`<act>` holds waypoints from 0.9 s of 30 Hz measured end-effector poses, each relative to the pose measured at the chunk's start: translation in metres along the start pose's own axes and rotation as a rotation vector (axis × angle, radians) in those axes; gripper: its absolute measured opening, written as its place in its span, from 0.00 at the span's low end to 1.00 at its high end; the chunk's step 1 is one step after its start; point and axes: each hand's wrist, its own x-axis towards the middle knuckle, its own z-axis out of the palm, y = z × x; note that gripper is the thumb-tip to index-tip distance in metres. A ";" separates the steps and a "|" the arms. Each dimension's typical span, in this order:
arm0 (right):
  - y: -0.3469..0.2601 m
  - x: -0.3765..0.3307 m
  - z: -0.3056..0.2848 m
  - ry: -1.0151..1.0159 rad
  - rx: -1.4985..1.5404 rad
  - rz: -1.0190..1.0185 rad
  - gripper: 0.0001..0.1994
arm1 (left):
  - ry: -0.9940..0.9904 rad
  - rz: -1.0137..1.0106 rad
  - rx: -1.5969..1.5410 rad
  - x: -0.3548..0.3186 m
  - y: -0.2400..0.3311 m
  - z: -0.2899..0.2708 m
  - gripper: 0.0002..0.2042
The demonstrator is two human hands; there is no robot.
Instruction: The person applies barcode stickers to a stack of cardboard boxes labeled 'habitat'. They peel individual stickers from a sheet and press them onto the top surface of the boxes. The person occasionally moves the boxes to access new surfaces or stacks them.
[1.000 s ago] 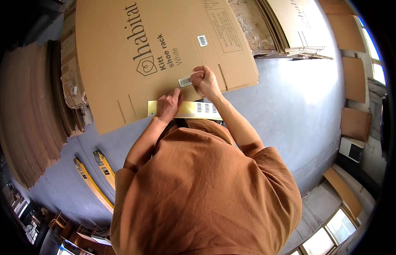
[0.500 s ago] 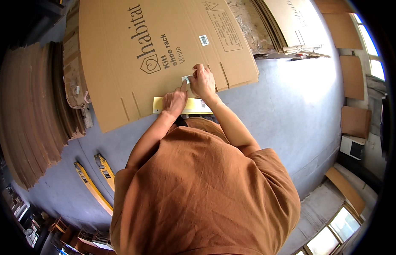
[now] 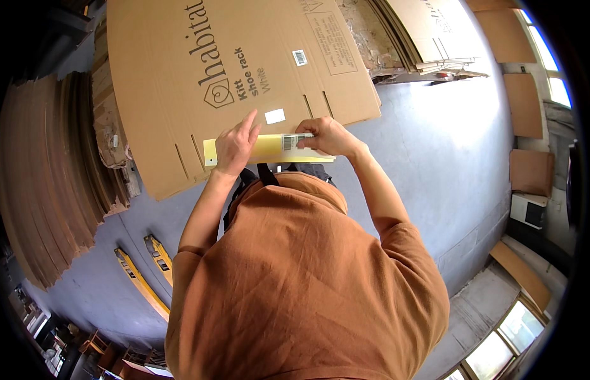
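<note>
A flat brown cardboard carton (image 3: 162, 76) with dark print lies in front of me. Across its near edge rests a yellow strip of label backing (image 3: 266, 147), with a barcode label (image 3: 290, 142) at its right part. My right hand (image 3: 331, 137) pinches the edge of that label, fingertips bent over it. My left hand (image 3: 237, 147) lies over the strip's left part, fingers stretched out and holding nothing. Just beyond the strip, a small white sticker (image 3: 275, 116) sits on the carton. Farther up is another barcode sticker (image 3: 299, 57).
A tall stack of brown cardboard sheets (image 3: 44, 171) stands at the left. More flat cartons (image 3: 428, 31) are piled at the far right. Two yellow forks of a pallet truck (image 3: 141, 278) lie on the grey floor (image 3: 428, 152). Cardboard pieces (image 3: 523, 104) lean along the right wall.
Both hands have drawn back from the white sticker, uncovering it. The right hand has moved right and nearer, onto the label strip; the left has shifted left and opened out.
</note>
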 end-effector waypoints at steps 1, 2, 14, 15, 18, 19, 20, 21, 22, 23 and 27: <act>-0.007 -0.003 -0.003 0.012 -0.029 0.005 0.13 | 0.013 0.058 0.031 0.003 0.006 -0.003 0.16; -0.011 -0.005 -0.004 0.030 -0.033 -0.011 0.12 | 0.027 0.116 0.063 0.006 0.013 -0.005 0.16; -0.019 0.007 -0.013 0.255 -0.046 -0.185 0.07 | -0.020 0.247 0.047 0.038 0.046 0.003 0.16; -0.015 0.009 -0.012 0.301 -0.110 -0.246 0.07 | -0.026 0.226 0.035 0.040 0.045 0.005 0.16; -0.011 0.015 -0.014 0.385 -0.306 -0.345 0.06 | -0.058 0.109 -0.026 0.047 0.044 0.015 0.13; -0.009 0.017 -0.016 0.403 -0.371 -0.365 0.06 | -0.078 0.034 -0.063 0.049 0.046 0.018 0.13; -0.007 0.019 -0.018 0.410 -0.409 -0.404 0.05 | -0.098 -0.042 -0.099 0.052 0.047 0.020 0.12; -0.004 0.020 -0.019 0.418 -0.447 -0.443 0.05 | -0.136 -0.085 -0.112 0.056 0.046 0.023 0.11; -0.001 0.023 -0.022 0.424 -0.486 -0.482 0.05 | -0.173 -0.129 -0.125 0.059 0.045 0.025 0.11; 0.001 0.025 -0.025 0.410 -0.464 -0.488 0.05 | -0.210 -0.174 -0.137 0.063 0.044 0.028 0.11; 0.009 0.041 -0.046 0.365 -0.250 -0.509 0.05 | -0.233 -0.220 -0.083 0.073 0.025 0.052 0.09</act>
